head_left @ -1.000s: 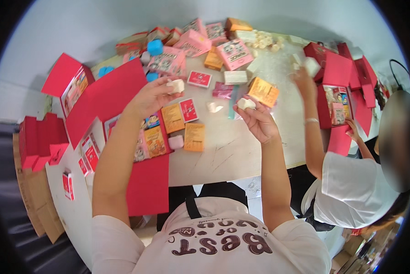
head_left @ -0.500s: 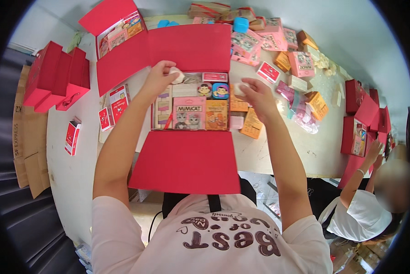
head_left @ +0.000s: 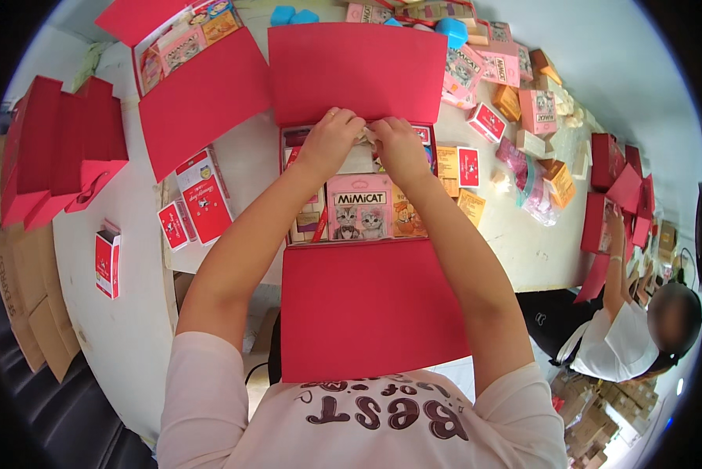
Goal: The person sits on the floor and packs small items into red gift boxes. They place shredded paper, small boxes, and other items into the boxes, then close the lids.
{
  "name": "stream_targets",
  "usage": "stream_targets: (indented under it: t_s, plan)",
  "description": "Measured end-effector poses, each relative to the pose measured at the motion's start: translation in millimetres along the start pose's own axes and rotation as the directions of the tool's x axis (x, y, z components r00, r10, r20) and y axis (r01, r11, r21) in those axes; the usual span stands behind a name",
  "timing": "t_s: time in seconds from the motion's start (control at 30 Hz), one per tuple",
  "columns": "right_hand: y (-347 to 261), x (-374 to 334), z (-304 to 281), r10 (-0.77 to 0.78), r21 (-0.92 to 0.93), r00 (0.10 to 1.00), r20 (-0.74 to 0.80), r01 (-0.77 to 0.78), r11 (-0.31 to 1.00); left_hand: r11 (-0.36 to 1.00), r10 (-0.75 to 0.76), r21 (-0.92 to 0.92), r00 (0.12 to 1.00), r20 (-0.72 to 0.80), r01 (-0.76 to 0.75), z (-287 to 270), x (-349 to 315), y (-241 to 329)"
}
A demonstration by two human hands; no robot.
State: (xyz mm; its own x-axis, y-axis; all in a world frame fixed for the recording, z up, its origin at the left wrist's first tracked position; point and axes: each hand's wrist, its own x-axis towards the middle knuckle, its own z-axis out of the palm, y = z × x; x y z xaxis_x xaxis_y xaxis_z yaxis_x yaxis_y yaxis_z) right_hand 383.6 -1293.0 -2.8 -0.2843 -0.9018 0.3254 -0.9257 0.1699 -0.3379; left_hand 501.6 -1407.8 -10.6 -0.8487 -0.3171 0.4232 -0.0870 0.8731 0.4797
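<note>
A red gift box (head_left: 359, 244) lies opened in front of me, one flap folded back and one toward me. Inside it sit a pink box with a cat picture (head_left: 359, 215), an orange box (head_left: 406, 220) and a thin red stick (head_left: 320, 223). Over the far middle of this box, my left hand (head_left: 331, 144) and my right hand (head_left: 400, 152) meet, their fingers closed on a small pale item (head_left: 363, 138) whose kind I cannot make out. My hands and forearms hide part of the contents.
Another filled red box (head_left: 206, 98) stands open at far left, beside nested red boxes (head_left: 61, 148). Red-and-white cartons (head_left: 204, 207) lie left. Pink boxes (head_left: 537, 112), orange boxes (head_left: 558, 181) and a plastic bag (head_left: 540, 202) crowd the right. A co-worker (head_left: 613, 340) works at far right.
Both hands have come together over the box, my left hand moving right and my right hand moving left. My view has shifted, so the box appears farther right and larger.
</note>
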Motion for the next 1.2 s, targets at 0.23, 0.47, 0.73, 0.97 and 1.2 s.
stream_targets:
  t_s: [0.23,0.47,0.73,0.97,1.2]
  plan:
    - [-6,2,1,0.057,-0.021,0.997,0.053,-0.055,0.998,1.0,-0.011,0.027,0.993,-0.12,0.014,19,-16,-2]
    - [-1,-29,5,-0.111,-0.09,0.985,-0.135,0.1,0.991,0.988,0.107,0.13,0.975,-0.195,-0.083,14,-35,-5]
    - [-2,-43,-3,-0.096,-0.222,0.995,0.002,0.094,0.97,0.973,0.107,0.209,0.993,-0.053,-0.094,17,-43,1]
    - [8,-38,-56,0.042,0.077,0.999,-0.031,-0.039,0.996,0.997,0.069,0.053,0.991,-0.111,-0.064,-23,-54,8]
    - [56,-213,-152,0.751,0.512,0.624,-0.216,-0.582,0.632,0.739,-0.645,-0.471,0.709,-0.286,0.482,-108,-196,10]
